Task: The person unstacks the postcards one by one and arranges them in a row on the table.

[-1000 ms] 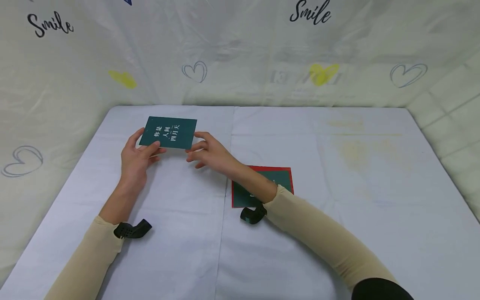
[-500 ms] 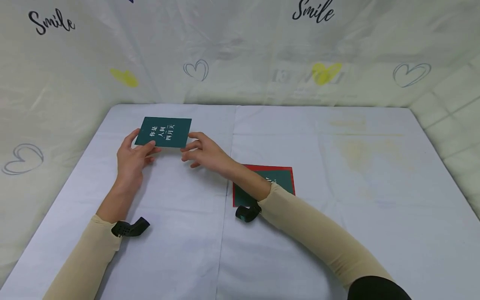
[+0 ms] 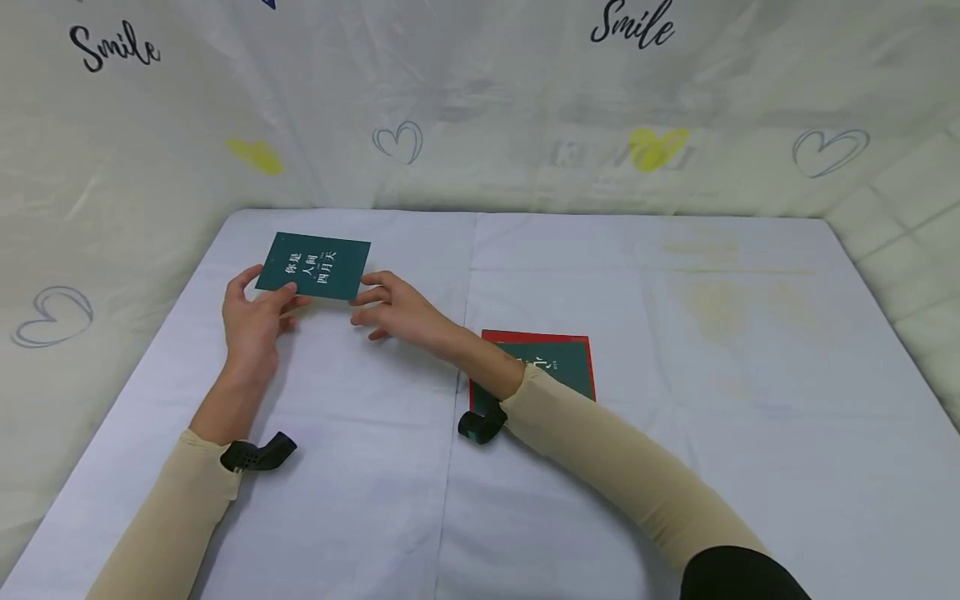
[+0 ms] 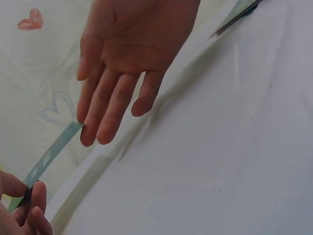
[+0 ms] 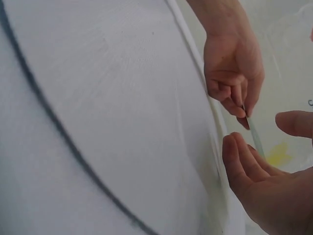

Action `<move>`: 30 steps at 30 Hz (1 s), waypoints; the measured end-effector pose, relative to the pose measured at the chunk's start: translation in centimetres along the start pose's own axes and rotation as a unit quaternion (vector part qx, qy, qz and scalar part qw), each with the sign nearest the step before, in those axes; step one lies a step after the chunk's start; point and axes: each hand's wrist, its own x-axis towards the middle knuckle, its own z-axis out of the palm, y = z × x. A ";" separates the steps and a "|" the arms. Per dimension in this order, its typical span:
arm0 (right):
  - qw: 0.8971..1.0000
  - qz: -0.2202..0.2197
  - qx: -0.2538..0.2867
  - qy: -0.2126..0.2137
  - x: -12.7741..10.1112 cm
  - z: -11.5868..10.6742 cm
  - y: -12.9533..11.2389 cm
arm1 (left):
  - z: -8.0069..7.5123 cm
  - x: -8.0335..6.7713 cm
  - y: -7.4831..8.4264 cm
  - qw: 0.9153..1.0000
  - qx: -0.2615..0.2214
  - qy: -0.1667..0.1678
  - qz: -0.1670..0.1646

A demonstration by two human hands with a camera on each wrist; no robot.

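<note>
A dark green card point(image 3: 341, 271) with white Chinese characters is held above the back left of the table. My left hand point(image 3: 251, 329) pinches its left end, thumb on the face. Against the card's right edge rest the fingers of my right hand point(image 3: 401, 312); in the right wrist view the thumb of that hand point(image 5: 274, 191) stands apart from the card. Another green card point(image 3: 566, 367) with white writing lies mid-table on a red piece point(image 3: 536, 337), of which only the border shows. My right forearm and wrist camera cover part of both.
A white cloth covers the table point(image 3: 360, 467), with a crease down the middle and faint yellowish stains at the back right. Behind it hangs a pale curtain point(image 3: 510, 83) printed with hearts and "Smile". Black wrist cameras point(image 3: 258, 452) sit on both wrists.
Both hands and the held card have shifted a little to the left. More of the card lying on the table shows past my right forearm. The left-hand grip looks the same.
</note>
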 end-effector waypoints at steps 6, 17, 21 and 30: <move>1.000 0.004 0.003 -0.004 0.7 1.0 0.0 | -0.7 0.5 0.0 1.000 0.019 0.004 0.002; 0.999 0.012 0.007 -0.031 2.1 3.5 -0.1 | -2.1 1.3 0.3 0.997 0.060 0.046 0.002; 0.999 0.010 0.006 -0.040 2.6 3.8 -0.1 | -2.5 1.4 0.2 0.995 0.079 0.055 0.001; 0.998 0.008 0.030 -0.049 3.6 4.7 0.1 | -3.7 1.6 0.5 0.993 0.105 0.061 -0.002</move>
